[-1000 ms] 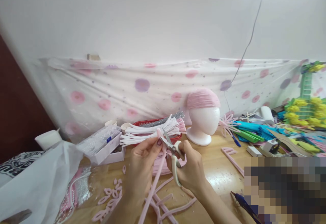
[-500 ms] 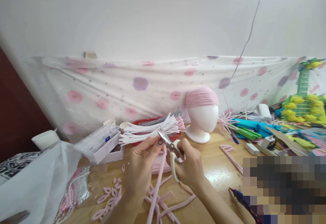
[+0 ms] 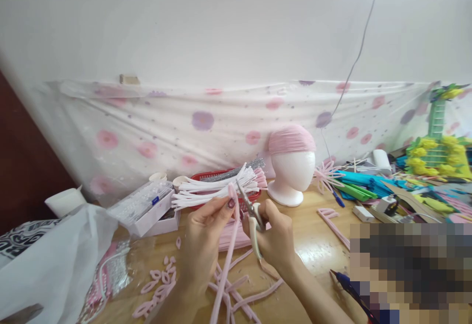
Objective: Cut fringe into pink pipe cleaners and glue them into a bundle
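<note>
A pink pipe cleaner (image 3: 227, 260) is pinched near its bent upper end between the thumb and fingers of my left hand (image 3: 207, 223). Its long tail hangs down toward the table's front. My right hand (image 3: 275, 233) is closed round the cream handles of a pair of scissors (image 3: 254, 228). The blades are parted and point up and left, just beside the bent end of the pipe cleaner. Below my hands lie loose pink pipe cleaners (image 3: 258, 297) in a tangle. Several small pink loops (image 3: 159, 284) are spread left of my left wrist.
Behind my hands, white pipe cleaners (image 3: 199, 189) lie across a red basket (image 3: 197, 177). A white foam head (image 3: 293, 174) with a pink-wrapped top stands right of it. Clear boxes (image 3: 142, 208) and a white bag (image 3: 55, 265) sit left; a blue pen (image 3: 348, 284) lies right.
The scissors have shifted slightly right, away from my left fingertips, and their blades now stand beside the pipe cleaner's bent end. My left hand keeps its pinch in nearly the same place.
</note>
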Motion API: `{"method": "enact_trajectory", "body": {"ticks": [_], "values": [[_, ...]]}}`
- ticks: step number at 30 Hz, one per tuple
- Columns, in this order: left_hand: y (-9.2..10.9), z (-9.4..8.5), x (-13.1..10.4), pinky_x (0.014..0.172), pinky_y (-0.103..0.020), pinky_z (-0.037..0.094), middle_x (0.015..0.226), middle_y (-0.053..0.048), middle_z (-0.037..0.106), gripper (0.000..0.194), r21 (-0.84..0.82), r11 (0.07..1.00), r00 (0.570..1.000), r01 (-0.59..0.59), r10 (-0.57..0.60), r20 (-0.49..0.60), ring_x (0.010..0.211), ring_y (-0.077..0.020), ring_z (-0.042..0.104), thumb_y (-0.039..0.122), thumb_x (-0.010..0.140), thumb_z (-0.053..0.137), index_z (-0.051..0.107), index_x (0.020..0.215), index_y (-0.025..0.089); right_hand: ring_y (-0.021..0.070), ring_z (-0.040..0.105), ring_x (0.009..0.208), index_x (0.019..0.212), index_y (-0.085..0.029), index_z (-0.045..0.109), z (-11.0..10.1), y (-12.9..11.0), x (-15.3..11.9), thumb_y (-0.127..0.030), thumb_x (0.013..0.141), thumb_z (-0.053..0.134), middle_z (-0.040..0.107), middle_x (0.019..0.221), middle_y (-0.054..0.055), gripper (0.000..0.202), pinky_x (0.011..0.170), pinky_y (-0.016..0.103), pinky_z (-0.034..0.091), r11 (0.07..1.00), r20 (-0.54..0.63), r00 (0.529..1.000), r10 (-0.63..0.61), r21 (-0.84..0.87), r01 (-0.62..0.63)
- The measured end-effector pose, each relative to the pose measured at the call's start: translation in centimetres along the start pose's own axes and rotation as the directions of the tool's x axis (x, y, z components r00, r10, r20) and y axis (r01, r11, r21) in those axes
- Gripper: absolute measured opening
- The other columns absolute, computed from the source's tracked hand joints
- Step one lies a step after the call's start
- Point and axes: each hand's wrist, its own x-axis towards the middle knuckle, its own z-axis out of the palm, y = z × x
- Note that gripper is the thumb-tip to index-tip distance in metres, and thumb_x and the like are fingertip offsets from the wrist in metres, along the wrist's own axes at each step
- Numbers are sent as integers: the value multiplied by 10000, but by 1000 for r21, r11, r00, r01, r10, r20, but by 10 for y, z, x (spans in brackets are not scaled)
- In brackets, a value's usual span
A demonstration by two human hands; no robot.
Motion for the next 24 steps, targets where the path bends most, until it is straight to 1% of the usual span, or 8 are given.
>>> {"method": "enact_trajectory", "body": {"ticks": [3, 9, 12, 15, 18, 21, 23, 24], "values": [[-1, -2, 2, 892, -282, 491, 773, -18, 754, 189, -2, 1000, 999, 4, -4, -37, 859, -175, 676, 320, 701, 828, 809, 854, 210, 85, 333, 481, 689, -245, 324, -10, -1, 8, -239, 756, 609, 357, 555, -93, 293, 457, 200, 305, 994, 67, 994, 87, 63, -91], [3, -3, 6, 705, -205, 510, 765, -15, 738, 188, 103, 993, 992, -54, 65, -104, 693, -114, 640, 314, 707, 808, 802, 856, 200, 106, 348, 553, 716, -244, 297, -34, -5, 23, -269, 819, 577, 349, 625, -73, 299, 516, 216, 323, 988, 185, 970, 155, -19, -155], [6, -3, 8, 710, -222, 512, 716, -18, 720, 201, 176, 980, 990, -94, 110, -85, 661, -120, 638, 284, 722, 769, 801, 897, 191, 115, 380, 552, 714, -241, 317, -38, -3, 24, -298, 842, 567, 378, 616, -64, 286, 512, 219, 323, 978, 263, 942, 210, -55, -203], [6, -5, 11, 700, -209, 494, 628, 6, 672, 219, 237, 966, 990, -106, 124, -62, 622, -105, 606, 259, 738, 735, 796, 937, 191, 132, 426, 587, 725, -236, 362, -39, 4, 25, -297, 829, 582, 444, 640, -45, 251, 542, 230, 346, 977, 302, 929, 213, -84, -197], [7, -10, 15, 671, -188, 479, 608, 21, 640, 241, 239, 966, 990, -97, 118, -76, 605, -88, 572, 275, 743, 738, 787, 960, 182, 148, 458, 623, 736, -229, 403, -38, 11, 26, -295, 806, 610, 494, 667, -28, 229, 574, 247, 357, 970, 277, 930, 242, -105, -221], [12, -14, 19, 645, -185, 486, 666, 20, 657, 302, 215, 973, 993, -79, 95, -67, 602, -81, 570, 296, 719, 769, 765, 999, 184, 141, 435, 631, 728, -226, 414, -36, 13, 27, -289, 785, 644, 472, 669, -36, 245, 582, 250, 344, 955, 255, 924, 286, 3, -296], [16, -16, 21, 617, -187, 492, 726, 10, 674, 319, 241, 970, 999, -24, 32, -29, 620, -87, 589, 267, 677, 798, 752, 981, 180, 128, 423, 625, 734, -223, 432, -35, 9, 28, -297, 768, 673, 462, 670, -45, 254, 572, 243, 339, 899, 284, 901, 328, 200, -390], [17, -16, 21, 606, -183, 491, 741, 5, 676, 311, 266, 964, 1000, 11, -11, 1, 636, -92, 600, 239, 658, 806, 748, 956, 174, 123, 431, 624, 747, -220, 451, -35, 6, 28, -311, 754, 694, 478, 677, -46, 260, 569, 240, 344, 839, 311, 883, 351, 315, -444]]}}
